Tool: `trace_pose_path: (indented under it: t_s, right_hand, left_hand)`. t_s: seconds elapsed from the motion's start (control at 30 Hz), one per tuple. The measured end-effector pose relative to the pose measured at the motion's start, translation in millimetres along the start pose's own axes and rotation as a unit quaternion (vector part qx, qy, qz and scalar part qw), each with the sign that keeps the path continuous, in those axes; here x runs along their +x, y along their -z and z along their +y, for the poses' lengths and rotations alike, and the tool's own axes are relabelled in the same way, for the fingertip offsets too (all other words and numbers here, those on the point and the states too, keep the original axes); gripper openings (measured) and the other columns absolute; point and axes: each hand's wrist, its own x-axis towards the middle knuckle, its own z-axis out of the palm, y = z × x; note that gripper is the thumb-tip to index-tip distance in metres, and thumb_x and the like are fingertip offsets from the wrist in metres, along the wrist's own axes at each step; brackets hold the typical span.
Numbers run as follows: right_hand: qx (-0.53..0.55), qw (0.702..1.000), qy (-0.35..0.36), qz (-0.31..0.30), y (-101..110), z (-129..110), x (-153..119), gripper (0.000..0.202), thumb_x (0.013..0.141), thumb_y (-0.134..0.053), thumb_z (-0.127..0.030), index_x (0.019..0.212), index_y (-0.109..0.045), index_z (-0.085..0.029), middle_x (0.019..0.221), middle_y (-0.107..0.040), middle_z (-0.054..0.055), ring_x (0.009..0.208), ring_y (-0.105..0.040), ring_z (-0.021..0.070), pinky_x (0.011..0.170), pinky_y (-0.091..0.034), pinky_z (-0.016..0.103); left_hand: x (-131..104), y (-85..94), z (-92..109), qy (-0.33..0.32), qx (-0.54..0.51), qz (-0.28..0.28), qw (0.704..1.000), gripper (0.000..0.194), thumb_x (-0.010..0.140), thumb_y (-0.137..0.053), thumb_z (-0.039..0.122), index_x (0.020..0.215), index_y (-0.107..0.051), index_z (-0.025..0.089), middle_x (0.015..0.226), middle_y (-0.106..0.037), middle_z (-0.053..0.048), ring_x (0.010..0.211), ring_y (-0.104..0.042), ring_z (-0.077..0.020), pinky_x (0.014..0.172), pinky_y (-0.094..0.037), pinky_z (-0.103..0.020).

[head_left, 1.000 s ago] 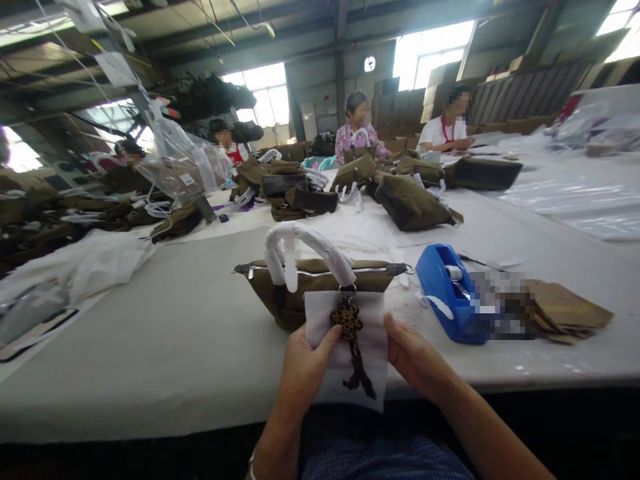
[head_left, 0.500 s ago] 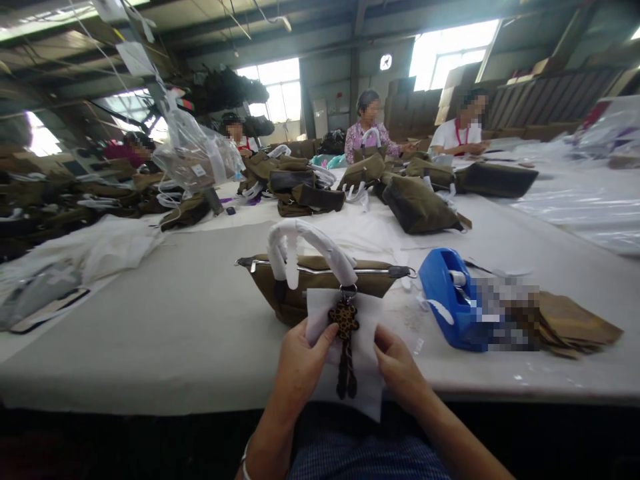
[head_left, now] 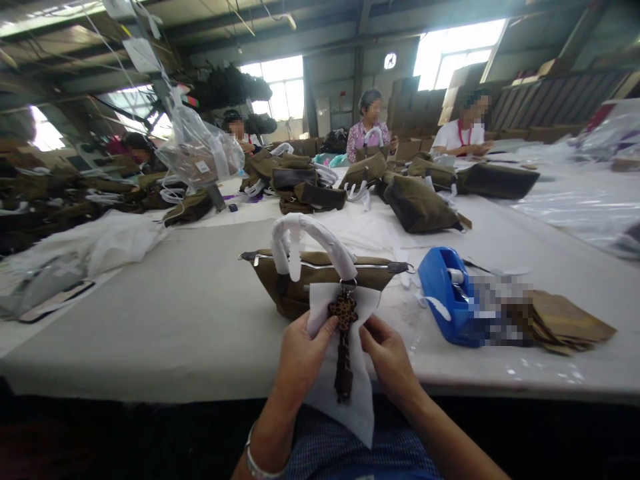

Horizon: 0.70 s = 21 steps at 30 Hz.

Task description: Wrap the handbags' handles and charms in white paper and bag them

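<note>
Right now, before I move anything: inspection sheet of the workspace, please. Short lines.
Surface: table with a pale covering.
Job's things: olive handbag upright, handles in white wrapping; leopard-print flower charm hanging from a handle ring, white sheet behind it.
Clutter: blue tape dispenser and brown stack to the right; more olive bags piled beyond.
Hands: left hand pinches charm and sheet, thumb on the charm; right hand at the sheet's right edge, grip unclear.
Cables: nothing seen at the handbag; thin overhead line, type unclear.
Surroundings: co-workers across the table; windows and wall clock behind.
</note>
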Motion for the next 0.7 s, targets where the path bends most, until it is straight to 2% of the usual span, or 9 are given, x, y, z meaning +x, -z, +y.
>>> trace_pose_path:
  t_s: [0.1, 0.17, 0.27, 0.37, 0.43, 0.5, 0.6, 0.7]
  right_hand:
    - [-0.011, 1.0, 0.016, 0.006, -9.7, 4.1, 6.7, 0.043, 0.081, -0.072, -0.059, 0.092, -0.066, -0.017, 0.074, -0.07, 0.005, 0.064, -0.065, 0.0204, 0.063, -0.055, 0.031]
    - [-0.042, 0.998, 0.034, 0.017, -14.7, 5.6, 7.8, 0.04, 0.084, -0.07, -0.056, 0.093, -0.065, -0.017, 0.069, -0.067, 0.003, 0.059, -0.064, 0.0188, 0.06, -0.053, 0.03]
    - [-0.094, 0.993, 0.064, 0.013, -15.4, 1.3, 7.2, 0.031, 0.086, -0.069, -0.048, 0.09, -0.066, -0.017, 0.07, -0.068, 0.004, 0.061, -0.065, 0.0187, 0.059, -0.053, 0.028]
    - [-0.117, 0.99, 0.07, -0.04, -7.6, -9.3, 8.6, 0.028, 0.086, -0.069, -0.045, 0.087, -0.068, -0.017, 0.069, -0.069, 0.004, 0.062, -0.066, 0.0184, 0.06, -0.053, 0.027]
    - [-0.101, 0.988, 0.057, -0.098, -0.9, -15.8, 11.5, 0.033, 0.089, -0.067, -0.048, 0.095, -0.07, -0.016, 0.069, -0.07, 0.004, 0.064, -0.067, 0.018, 0.064, -0.053, 0.027]
    - [-0.079, 0.987, 0.045, -0.131, 3.0, -19.5, 14.7, 0.039, 0.091, -0.062, -0.053, 0.095, -0.071, -0.015, 0.066, -0.069, 0.003, 0.063, -0.066, 0.017, 0.066, -0.053, 0.026]
    - [-0.079, 0.992, 0.039, -0.091, -2.0, -19.1, 17.2, 0.046, 0.092, -0.059, -0.059, 0.077, -0.067, -0.016, 0.055, -0.063, 0.002, 0.052, -0.06, 0.014, 0.057, -0.049, 0.024]
    - [-0.097, 0.994, 0.043, -0.023, -17.1, -14.4, 15.4, 0.046, 0.091, -0.06, -0.058, 0.073, -0.066, -0.016, 0.048, -0.057, -0.001, 0.044, -0.054, 0.0123, 0.051, -0.044, 0.023]
  left_hand:
    - [-6.5, -4.8, 0.6, -0.028, 0.022, 0.004, 0.999, 0.032, 0.092, -0.061, 0.039, 0.109, -0.075, 0.015, 0.099, -0.08, -0.007, 0.092, -0.073, -0.0253, 0.084, -0.056, -0.033]
    - [-10.8, -10.2, -2.5, -0.054, 0.025, 0.003, 0.998, 0.042, 0.097, -0.054, 0.042, 0.125, -0.068, 0.014, 0.117, -0.076, -0.011, 0.106, -0.071, -0.0262, 0.094, -0.054, -0.036]
    - [-13.8, -17.7, -10.8, -0.092, 0.062, 0.036, 0.993, 0.056, 0.096, -0.057, 0.042, 0.143, -0.055, 0.013, 0.14, -0.063, -0.015, 0.128, -0.06, -0.0299, 0.11, -0.046, -0.042]
    - [-11.1, -17.3, -16.5, -0.112, 0.105, 0.066, 0.986, 0.056, 0.094, -0.06, 0.034, 0.146, -0.054, 0.016, 0.14, -0.063, -0.014, 0.13, -0.059, -0.0298, 0.113, -0.043, -0.044]
    - [-7.8, -12.2, -16.4, -0.123, 0.107, 0.054, 0.985, 0.05, 0.095, -0.059, 0.032, 0.143, -0.058, 0.019, 0.138, -0.066, -0.012, 0.128, -0.061, -0.0286, 0.112, -0.045, -0.042]
    - [-5.3, -6.3, -14.1, -0.13, 0.104, 0.031, 0.986, 0.046, 0.096, -0.058, 0.033, 0.141, -0.06, 0.02, 0.136, -0.067, -0.01, 0.127, -0.062, -0.0277, 0.111, -0.047, -0.04]
    - [-5.5, -4.2, -11.1, -0.138, 0.132, 0.014, 0.982, 0.048, 0.098, -0.054, 0.032, 0.145, -0.056, 0.018, 0.135, -0.067, -0.012, 0.126, -0.063, -0.0277, 0.11, -0.048, -0.039]
    - [-9.4, -14.1, -12.2, -0.147, 0.206, 0.052, 0.966, 0.054, 0.1, -0.048, 0.028, 0.152, -0.045, 0.013, 0.138, -0.063, -0.017, 0.123, -0.064, -0.0301, 0.106, -0.051, -0.042]
